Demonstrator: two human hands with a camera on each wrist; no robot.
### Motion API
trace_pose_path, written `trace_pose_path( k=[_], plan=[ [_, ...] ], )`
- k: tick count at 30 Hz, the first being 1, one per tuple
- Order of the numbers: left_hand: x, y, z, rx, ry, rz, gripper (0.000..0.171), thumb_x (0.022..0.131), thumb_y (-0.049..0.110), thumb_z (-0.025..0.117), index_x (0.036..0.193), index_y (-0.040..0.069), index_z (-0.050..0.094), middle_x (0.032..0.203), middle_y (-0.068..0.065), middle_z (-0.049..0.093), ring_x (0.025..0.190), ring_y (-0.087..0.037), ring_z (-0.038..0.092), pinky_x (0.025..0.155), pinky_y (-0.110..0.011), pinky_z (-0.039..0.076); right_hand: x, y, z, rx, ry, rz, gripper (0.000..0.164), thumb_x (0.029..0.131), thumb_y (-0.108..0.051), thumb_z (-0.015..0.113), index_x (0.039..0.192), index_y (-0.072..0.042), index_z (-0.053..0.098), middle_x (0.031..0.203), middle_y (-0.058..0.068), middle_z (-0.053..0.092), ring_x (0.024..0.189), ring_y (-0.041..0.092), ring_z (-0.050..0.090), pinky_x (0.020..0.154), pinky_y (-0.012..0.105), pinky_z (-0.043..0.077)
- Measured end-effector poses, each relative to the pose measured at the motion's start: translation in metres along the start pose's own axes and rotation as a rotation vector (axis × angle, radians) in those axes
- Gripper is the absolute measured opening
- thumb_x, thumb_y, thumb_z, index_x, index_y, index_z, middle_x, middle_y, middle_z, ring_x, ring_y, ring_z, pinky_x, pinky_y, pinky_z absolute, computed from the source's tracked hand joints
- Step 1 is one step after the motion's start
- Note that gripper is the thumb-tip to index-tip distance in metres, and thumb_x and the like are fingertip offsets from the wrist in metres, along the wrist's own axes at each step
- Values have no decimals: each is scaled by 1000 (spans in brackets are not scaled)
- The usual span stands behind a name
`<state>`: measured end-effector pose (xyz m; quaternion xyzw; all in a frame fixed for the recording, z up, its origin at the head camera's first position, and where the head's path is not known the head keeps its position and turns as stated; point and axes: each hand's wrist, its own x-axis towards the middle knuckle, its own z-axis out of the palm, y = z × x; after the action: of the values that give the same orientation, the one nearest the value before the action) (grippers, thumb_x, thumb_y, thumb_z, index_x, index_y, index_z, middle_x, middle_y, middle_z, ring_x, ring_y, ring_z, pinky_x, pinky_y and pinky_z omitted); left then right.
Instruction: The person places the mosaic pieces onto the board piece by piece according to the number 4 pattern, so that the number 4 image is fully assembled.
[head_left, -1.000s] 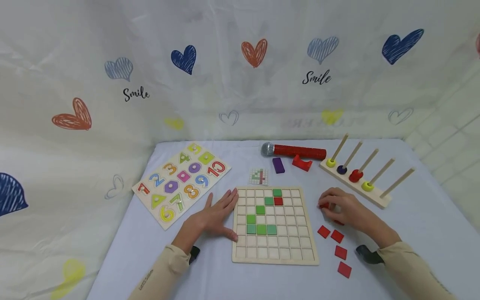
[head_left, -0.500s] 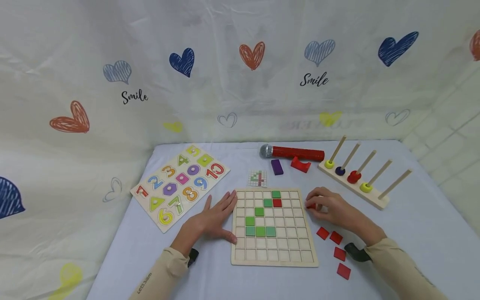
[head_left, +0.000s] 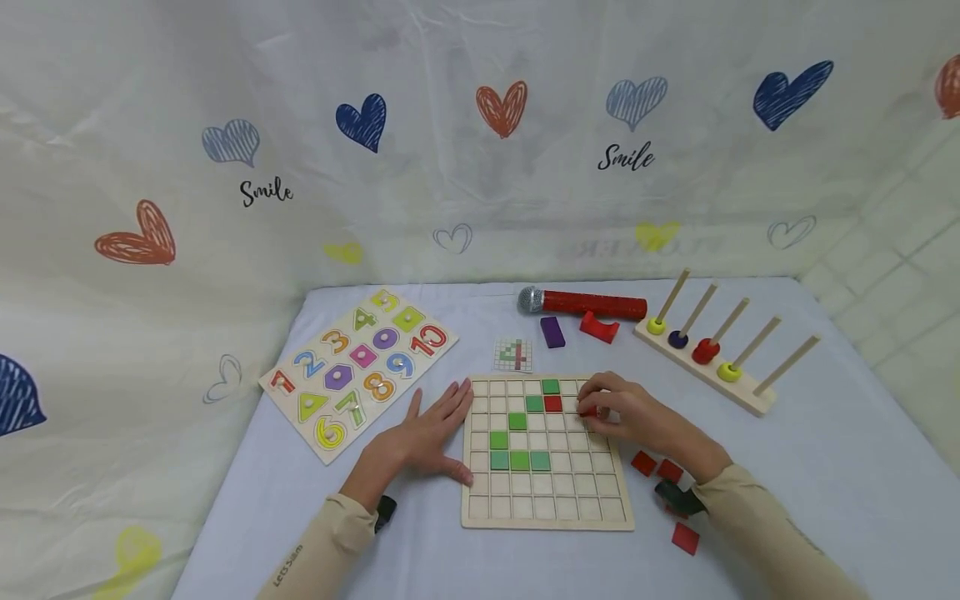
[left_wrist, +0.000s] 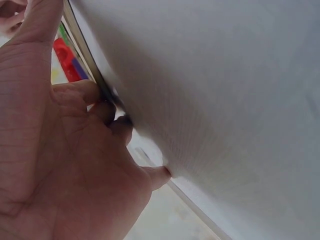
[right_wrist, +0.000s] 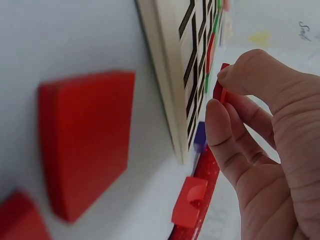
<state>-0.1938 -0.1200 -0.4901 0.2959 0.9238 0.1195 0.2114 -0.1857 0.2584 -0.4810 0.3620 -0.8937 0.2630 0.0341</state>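
A wooden grid board (head_left: 547, 508) lies mid-table with several green tiles (head_left: 519, 460) and one red tile (head_left: 552, 403) set in its squares. My left hand (head_left: 423, 446) rests along the board's left edge, its fingers spread and thumb touching the rim. Over the board's upper right squares, my right hand (head_left: 626, 412) pinches a red tile (right_wrist: 220, 85) between thumb and fingertips, plain in the right wrist view. Several loose red tiles (head_left: 686, 538) lie right of the board, partly hidden under the right wrist's camera.
A small pattern card (head_left: 513, 355) sits behind the board. Behind it are a purple block (head_left: 552, 332), a red notched block (head_left: 599, 327) and a red microphone (head_left: 592, 303). A number puzzle (head_left: 360, 367) lies at left, a wooden peg stand (head_left: 705, 367) at right.
My right hand, with a red tile in its fingers, has moved left from the tabletop to above the board's right side. The left hand has stayed at the board's edge.
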Motion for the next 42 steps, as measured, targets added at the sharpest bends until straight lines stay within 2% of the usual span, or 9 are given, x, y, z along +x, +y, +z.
trace_pose_path(
  k=[6,13,18,24,33,42],
  plan=[
    [-1,1,-1,-9,2,-4,130,81,68,83,174,16,8,184,0,-1,172,-25,-1,133,-70,-5,13,-6,10,50,-48,-63,22,89,4,82,105,-11,81,118,7,69,111,23,63,91,26,64],
    [0,0,0,-7,-5,-1,131,82,70,82,174,17,7,184,1,-3,172,-24,-2,133,-70,-5,21,-10,20,78,-71,-142,17,89,5,81,102,-6,80,113,9,68,96,17,60,75,20,59],
    [1,1,-2,-5,-8,3,131,82,71,81,174,17,6,184,2,-4,172,-23,-3,133,-70,-5,24,-12,22,49,-96,-102,14,90,1,83,102,-8,81,116,7,69,102,18,62,81,22,62],
    [0,1,-6,-1,-25,-10,132,82,70,81,174,17,3,183,2,-7,171,-22,-5,133,-69,-6,28,-12,21,20,-77,-106,15,89,-2,85,102,-7,82,115,7,72,109,22,66,91,35,65],
    [0,1,-8,-9,-28,-2,130,84,67,82,174,14,4,184,-2,-5,171,-26,-3,133,-70,-6,29,-12,18,16,-72,-117,15,88,2,84,102,-5,84,111,8,69,103,23,67,88,38,66],
    [0,1,-9,-5,-25,4,131,83,68,82,174,14,5,184,-2,-4,171,-26,-4,132,-71,-5,34,-15,20,29,-88,-105,15,89,1,83,104,-3,84,109,10,71,102,22,68,86,36,66]
  ],
)
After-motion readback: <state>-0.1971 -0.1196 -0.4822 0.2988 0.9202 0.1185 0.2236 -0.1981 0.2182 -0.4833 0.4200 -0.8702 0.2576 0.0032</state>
